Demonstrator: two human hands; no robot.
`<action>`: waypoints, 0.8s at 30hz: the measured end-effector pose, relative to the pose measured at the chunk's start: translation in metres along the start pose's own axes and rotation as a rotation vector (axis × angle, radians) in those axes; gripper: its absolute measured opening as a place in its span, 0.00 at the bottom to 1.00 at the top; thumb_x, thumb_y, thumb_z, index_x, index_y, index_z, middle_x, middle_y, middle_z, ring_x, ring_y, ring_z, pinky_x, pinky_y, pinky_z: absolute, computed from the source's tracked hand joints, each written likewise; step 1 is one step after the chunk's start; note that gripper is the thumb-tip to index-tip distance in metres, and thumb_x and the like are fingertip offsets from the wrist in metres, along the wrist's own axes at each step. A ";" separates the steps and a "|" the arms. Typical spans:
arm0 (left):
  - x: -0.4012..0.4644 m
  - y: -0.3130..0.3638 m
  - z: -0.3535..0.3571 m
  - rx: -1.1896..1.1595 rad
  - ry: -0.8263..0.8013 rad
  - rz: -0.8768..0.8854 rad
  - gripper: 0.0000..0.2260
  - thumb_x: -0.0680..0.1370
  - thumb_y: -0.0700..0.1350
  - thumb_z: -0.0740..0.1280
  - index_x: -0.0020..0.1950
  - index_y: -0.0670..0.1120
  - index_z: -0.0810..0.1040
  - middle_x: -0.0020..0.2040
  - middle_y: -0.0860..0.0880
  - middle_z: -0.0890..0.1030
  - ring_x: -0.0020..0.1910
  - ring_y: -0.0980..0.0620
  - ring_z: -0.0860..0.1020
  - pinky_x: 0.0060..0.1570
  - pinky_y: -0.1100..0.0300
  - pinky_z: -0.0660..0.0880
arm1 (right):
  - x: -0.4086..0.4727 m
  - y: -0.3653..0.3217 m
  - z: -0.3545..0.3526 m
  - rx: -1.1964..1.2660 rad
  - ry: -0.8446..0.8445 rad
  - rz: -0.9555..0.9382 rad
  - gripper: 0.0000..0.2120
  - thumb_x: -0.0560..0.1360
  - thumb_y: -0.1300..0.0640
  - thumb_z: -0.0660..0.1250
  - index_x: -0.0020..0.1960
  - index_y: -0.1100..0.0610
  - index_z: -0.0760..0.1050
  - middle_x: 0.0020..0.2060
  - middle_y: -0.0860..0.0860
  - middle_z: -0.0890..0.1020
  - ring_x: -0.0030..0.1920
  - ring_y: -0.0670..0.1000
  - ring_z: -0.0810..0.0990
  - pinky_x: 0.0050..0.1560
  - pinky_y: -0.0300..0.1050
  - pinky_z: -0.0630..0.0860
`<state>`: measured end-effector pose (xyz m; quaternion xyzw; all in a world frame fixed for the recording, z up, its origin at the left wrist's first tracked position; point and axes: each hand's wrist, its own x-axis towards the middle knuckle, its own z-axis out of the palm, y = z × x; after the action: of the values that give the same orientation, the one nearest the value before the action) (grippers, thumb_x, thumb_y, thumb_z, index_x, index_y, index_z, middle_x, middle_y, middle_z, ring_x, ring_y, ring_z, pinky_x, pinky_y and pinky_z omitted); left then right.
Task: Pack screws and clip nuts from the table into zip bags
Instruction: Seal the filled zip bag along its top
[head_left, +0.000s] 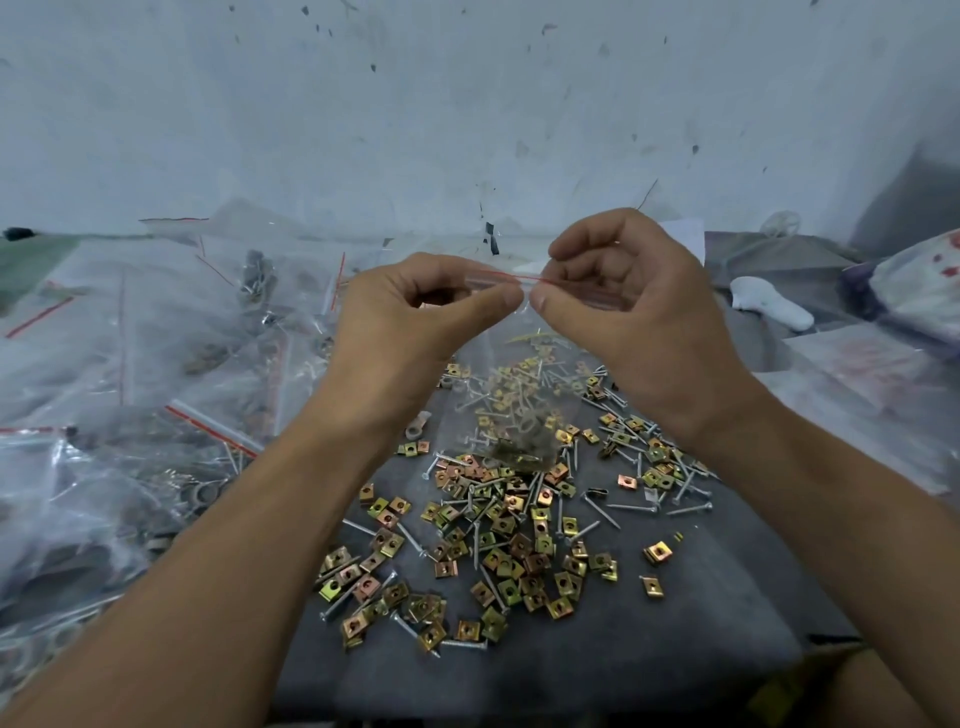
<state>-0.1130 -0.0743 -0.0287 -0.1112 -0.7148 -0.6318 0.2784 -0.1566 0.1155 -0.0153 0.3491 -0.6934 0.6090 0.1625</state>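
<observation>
A clear zip bag (511, 384) with a red line along its top hangs above the table, held up by both hands. My left hand (415, 322) pinches the bag's top strip at its left part, and my right hand (623, 301) pinches it just to the right, thumbs nearly touching. A few clip nuts and screws lie in the bag's bottom (519, 449). Below, a spread of brass-coloured clip nuts (498, 551) and silver screws (597, 509) covers the dark grey table (701, 597).
A heap of filled zip bags (135, 395) covers the left side of the table. At the right lie a white plastic object (769, 306) and more plastic wrapping (909, 291). A pale scuffed wall (467, 114) stands behind.
</observation>
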 end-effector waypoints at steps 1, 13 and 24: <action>0.000 0.000 0.000 0.002 -0.008 -0.001 0.04 0.74 0.45 0.80 0.47 0.54 0.90 0.47 0.38 0.86 0.45 0.46 0.82 0.47 0.44 0.80 | 0.000 0.000 0.000 0.004 -0.002 0.003 0.13 0.75 0.64 0.76 0.57 0.61 0.77 0.45 0.52 0.86 0.47 0.48 0.86 0.53 0.40 0.81; 0.002 -0.002 -0.002 -0.140 0.082 -0.103 0.05 0.75 0.43 0.78 0.41 0.53 0.88 0.39 0.56 0.85 0.41 0.58 0.79 0.44 0.58 0.71 | -0.001 0.003 -0.004 0.101 0.026 0.051 0.15 0.75 0.66 0.76 0.59 0.60 0.77 0.46 0.55 0.86 0.47 0.51 0.83 0.52 0.53 0.83; 0.001 -0.007 -0.001 -0.114 0.047 -0.094 0.06 0.70 0.49 0.81 0.44 0.51 0.91 0.35 0.51 0.84 0.33 0.55 0.77 0.34 0.63 0.74 | 0.002 0.007 -0.004 0.299 0.102 0.161 0.16 0.70 0.64 0.80 0.56 0.59 0.82 0.44 0.56 0.88 0.44 0.53 0.87 0.47 0.41 0.81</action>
<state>-0.1173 -0.0769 -0.0344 -0.0784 -0.6754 -0.6863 0.2583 -0.1633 0.1188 -0.0183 0.2813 -0.6116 0.7334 0.0945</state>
